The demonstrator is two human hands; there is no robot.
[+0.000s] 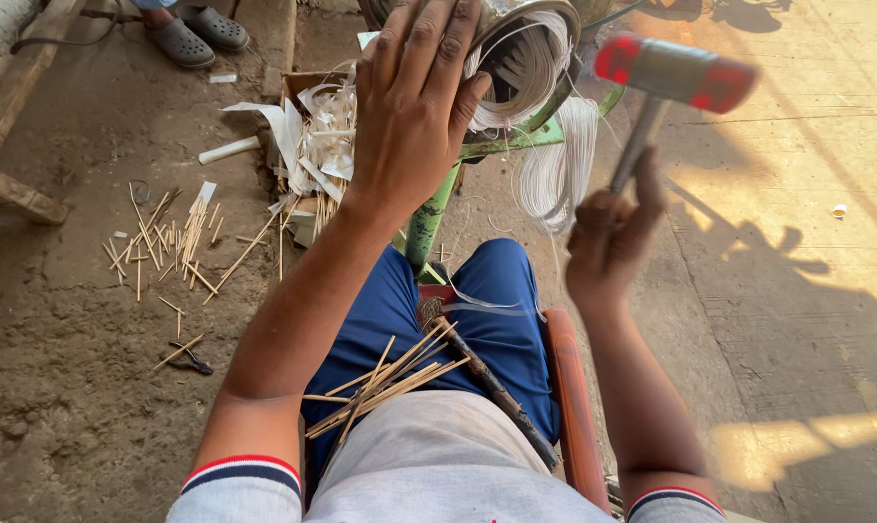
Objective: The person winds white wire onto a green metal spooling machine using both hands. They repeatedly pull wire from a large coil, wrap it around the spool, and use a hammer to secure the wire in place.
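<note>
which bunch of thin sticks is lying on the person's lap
The sticks on the blue trousers, fanned out between the person's arms. The other sticks on the ground lie scattered on the dirt to the left.

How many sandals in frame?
2. Both grey sandals sit at the top left edge on the dirt floor: one nearer the wooden bench, the other right beside it. Others may lie beyond the frame.

1. On your right, the concrete floor (797, 291) lies open, with room to swing.
2. Ahead, the metal coil (525, 58) and hanging white strips (554, 165) block you.
3. On your left, scattered bamboo sticks (172, 242) and paper scraps (312, 145) clutter the ground.
4. Sticks (390, 383) crowd your lap.
</note>
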